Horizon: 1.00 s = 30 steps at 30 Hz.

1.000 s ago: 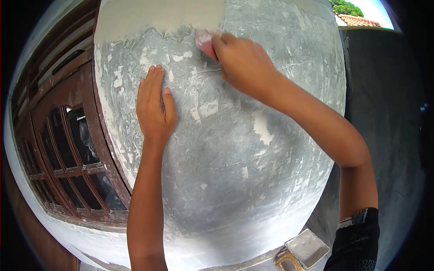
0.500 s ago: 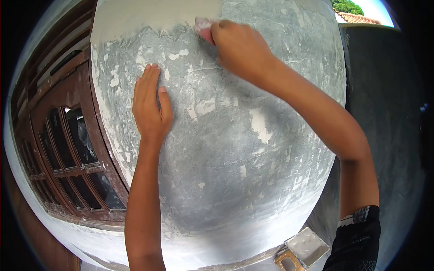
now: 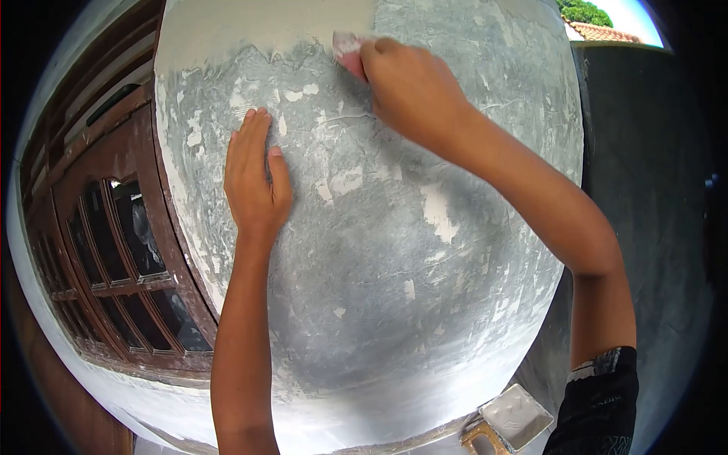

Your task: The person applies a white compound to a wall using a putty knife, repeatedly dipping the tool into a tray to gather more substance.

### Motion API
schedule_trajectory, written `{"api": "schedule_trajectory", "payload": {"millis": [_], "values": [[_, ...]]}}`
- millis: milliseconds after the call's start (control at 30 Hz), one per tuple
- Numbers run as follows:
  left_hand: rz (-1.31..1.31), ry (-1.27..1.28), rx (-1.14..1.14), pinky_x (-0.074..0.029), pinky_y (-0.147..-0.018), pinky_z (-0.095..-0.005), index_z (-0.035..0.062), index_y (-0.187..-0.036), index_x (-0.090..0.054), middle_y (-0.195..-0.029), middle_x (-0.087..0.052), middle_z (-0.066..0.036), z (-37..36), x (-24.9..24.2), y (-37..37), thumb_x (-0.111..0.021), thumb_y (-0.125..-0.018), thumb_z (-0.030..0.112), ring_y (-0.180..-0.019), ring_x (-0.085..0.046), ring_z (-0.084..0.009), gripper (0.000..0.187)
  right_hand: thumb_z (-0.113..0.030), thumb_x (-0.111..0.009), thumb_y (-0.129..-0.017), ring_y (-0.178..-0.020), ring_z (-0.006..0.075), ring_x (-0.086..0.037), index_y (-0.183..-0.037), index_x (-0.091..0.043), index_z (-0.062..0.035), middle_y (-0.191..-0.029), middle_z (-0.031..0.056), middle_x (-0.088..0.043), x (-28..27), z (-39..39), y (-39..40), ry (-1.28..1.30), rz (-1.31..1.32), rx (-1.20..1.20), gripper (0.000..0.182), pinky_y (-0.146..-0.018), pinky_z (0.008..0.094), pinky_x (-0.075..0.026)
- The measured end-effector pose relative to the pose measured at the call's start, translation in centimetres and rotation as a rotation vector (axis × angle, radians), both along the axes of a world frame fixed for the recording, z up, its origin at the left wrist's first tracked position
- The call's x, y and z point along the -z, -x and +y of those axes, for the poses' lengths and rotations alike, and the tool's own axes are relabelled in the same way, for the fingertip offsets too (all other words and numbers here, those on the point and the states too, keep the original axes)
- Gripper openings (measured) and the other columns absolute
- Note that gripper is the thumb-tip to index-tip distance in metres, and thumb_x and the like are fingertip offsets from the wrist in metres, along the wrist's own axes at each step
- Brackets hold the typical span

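Since the earliest frame the right hand has been shifting slightly upward, carrying a small pink, white-smeared flat tool; over the last half-second it has been barely moving. The tool is now sitting in the upper middle of the frame, near the ragged lower edge of a pale cream coating, so it is working beside that border rather than lower on the patchy grey wall. The right hand is clenching the tool. The left hand is staying left of centre, fingers extended and laid against the wall, gripping nothing. A rectangular tray of pale paste is resting at the lower right, beside a yellow-brown object with an opening.
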State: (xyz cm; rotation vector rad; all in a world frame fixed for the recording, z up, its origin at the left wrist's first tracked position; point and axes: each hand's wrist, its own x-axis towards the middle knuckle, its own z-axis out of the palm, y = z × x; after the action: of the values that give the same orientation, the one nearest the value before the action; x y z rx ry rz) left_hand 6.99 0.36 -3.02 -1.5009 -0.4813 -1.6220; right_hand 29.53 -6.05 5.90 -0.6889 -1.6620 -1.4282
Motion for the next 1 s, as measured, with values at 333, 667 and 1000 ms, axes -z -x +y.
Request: {"api": "schedule_trajectory", "payload": {"millis": [333, 667, 1000], "values": [[0.006, -0.012, 0.009, -0.033, -0.114, -0.0498, -0.0043, -0.127, -0.060, -0.133, -0.061, -0.020, 0.1, -0.1, 0.1, -0.047, -0.091, 0.007, -0.132, -0.052, -0.0355, 0.039, -0.009, -0.065, -0.087, -0.081, 0.0255, -0.071, -0.096, -0.073, -0.0083, -0.088, 0.0152, -0.069, 1.0, 3.2, -0.5, -0.094, -0.056, 0.364, 0.012, -0.069, 0.0413, -0.057], [0.019, 0.005, -0.020, -0.030, -0.117, -0.0466, -0.0021, -0.133, -0.056, -0.137, -0.058, -0.018, 0.2, 0.0, 0.1, -0.042, -0.095, 0.005, -0.135, -0.049, -0.0335, 0.041, -0.017, -0.048, -0.099, -0.084, 0.0371, -0.068, -0.093, -0.067, 0.0022, -0.093, 0.0241, -0.066, -10.3, 5.4, -0.8, -0.208, 0.031, 0.058, 0.027, -0.071, 0.0449, -0.056], [0.013, 0.010, -0.011, -0.029, -0.117, -0.0464, -0.0019, -0.132, -0.057, -0.137, -0.059, -0.018, 0.4, 0.1, 0.1, -0.042, -0.095, 0.006, -0.135, -0.049, -0.0330, 0.041, -0.002, -0.060, -0.084, -0.084, 0.0339, -0.069, -0.090, -0.067, 0.0020, -0.090, 0.0188, -0.067, -3.5, 1.3, 1.0, -0.092, 0.026, -0.080, 0.010, -0.071, 0.0450, -0.057]]}}
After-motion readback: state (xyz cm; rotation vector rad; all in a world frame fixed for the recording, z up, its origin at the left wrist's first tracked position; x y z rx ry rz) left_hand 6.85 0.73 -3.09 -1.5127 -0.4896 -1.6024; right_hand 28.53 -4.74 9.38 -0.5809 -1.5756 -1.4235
